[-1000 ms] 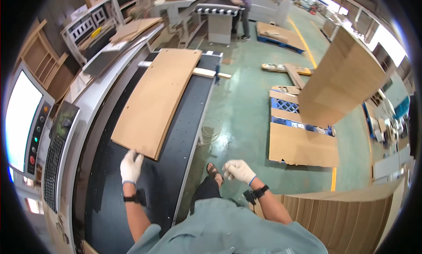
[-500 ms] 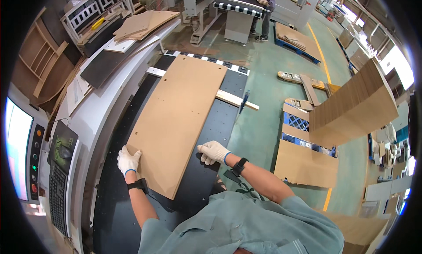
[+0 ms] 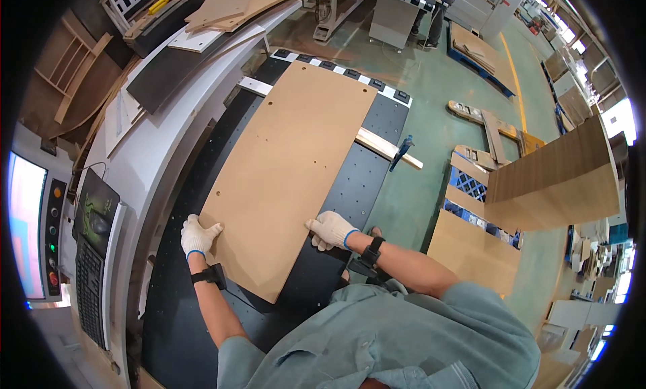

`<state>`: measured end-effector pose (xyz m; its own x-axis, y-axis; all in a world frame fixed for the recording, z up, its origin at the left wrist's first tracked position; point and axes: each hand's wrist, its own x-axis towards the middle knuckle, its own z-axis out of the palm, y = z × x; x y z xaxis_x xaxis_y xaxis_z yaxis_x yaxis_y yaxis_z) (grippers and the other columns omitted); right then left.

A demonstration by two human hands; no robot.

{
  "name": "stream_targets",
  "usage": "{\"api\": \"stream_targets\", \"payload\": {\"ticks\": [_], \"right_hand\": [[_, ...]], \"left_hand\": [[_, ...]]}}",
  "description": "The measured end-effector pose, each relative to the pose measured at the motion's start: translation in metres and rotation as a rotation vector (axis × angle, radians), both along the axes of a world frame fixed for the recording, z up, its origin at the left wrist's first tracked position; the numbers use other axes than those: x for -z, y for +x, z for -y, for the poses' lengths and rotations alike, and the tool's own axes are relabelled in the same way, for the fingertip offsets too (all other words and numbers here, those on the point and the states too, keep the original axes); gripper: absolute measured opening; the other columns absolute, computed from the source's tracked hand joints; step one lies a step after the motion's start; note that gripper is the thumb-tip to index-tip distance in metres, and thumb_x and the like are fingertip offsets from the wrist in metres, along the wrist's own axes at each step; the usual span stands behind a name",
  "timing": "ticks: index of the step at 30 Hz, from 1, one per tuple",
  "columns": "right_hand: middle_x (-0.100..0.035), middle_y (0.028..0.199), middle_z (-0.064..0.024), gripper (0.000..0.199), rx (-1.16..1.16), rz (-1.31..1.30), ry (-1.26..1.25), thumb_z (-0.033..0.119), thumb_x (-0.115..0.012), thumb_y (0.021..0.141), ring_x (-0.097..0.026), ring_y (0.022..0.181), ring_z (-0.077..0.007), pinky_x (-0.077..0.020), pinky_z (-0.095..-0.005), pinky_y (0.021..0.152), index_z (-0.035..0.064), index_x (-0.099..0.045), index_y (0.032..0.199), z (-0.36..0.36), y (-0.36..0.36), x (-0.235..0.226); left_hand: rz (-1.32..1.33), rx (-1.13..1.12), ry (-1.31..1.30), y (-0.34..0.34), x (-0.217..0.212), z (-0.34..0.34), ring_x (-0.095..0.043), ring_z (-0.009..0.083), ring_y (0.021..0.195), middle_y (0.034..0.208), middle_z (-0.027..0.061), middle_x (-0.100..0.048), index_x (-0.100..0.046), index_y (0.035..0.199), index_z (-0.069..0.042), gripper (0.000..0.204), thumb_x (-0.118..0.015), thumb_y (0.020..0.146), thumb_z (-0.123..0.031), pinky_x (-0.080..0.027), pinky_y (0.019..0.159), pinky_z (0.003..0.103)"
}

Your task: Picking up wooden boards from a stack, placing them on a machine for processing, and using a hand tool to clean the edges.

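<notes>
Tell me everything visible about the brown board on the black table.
The brown board is a long, flat, wood-like panel with several small holes. It lies lengthwise on the black table, a pale strip jutting past its right edge. The left hand touches its left edge, the right hand its right.

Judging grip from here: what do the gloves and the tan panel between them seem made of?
Gloves: probably knitted textile, matt off-white, judging by the soft-looking, close fit. Panel: likely fibreboard, smooth and matt: evenly tan face, no clear grain; exact board uncertain.
</notes>
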<state>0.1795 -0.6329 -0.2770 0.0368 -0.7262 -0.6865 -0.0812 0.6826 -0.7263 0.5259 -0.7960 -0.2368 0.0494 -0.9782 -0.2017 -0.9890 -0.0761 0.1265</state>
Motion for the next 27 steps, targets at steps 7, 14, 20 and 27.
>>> {"api": "stream_targets", "payload": {"ticks": [7,14,20,27], "right_hand": [[-0.075,0.074,-0.0176,0.057,-0.134,-0.036,0.013,0.038,-0.049,0.109,-0.071,0.057,-0.0257,-0.0589,-0.0399,0.057,-0.0084,-0.073,0.084,0.002,-0.005,-0.014],[-0.076,0.079,-0.0217,0.045,-0.176,-0.108,-0.333,0.036,-0.053,0.105,-0.073,0.062,-0.034,-0.0612,-0.0458,0.066,-0.0037,-0.072,0.098,0.041,-0.084,-0.023],[-0.069,0.103,-0.0186,0.04,0.314,-1.349,-0.611,0.043,-0.071,0.094,-0.066,0.102,-0.037,-0.0505,-0.0507,0.089,0.0045,-0.066,0.105,0.104,-0.194,-0.018],[-0.068,0.108,-0.0164,0.053,0.17,-1.254,-0.317,0.054,-0.066,0.095,-0.063,0.106,-0.0344,-0.045,-0.0511,0.095,0.0024,-0.071,0.104,0.154,-0.197,0.006]], "left_hand": [[0.039,0.073,0.015,0.023,0.027,0.012,-0.075,0.0409,0.104,0.111,0.0239,-0.076,-0.068,0.114,0.0,0.075,-0.098,0.067,-0.05,-0.06,0.089,0.048],[-0.212,0.04,0.07,0.043,0.033,0.051,-0.075,0.0334,0.108,0.119,0.0251,-0.076,-0.068,0.132,0.006,0.076,-0.086,0.085,-0.052,-0.059,0.093,0.043],[-0.516,0.263,-0.058,-0.128,0.028,0.149,-0.074,0.0385,0.108,0.118,0.0272,-0.075,-0.069,0.129,0.007,0.067,-0.072,0.097,-0.051,-0.058,0.093,0.043],[-0.226,0.257,0.072,-0.262,0.019,0.222,-0.074,0.0423,0.1,0.102,0.0285,-0.076,-0.075,0.111,0.005,0.069,-0.069,0.094,-0.062,-0.056,0.087,0.048]]}}
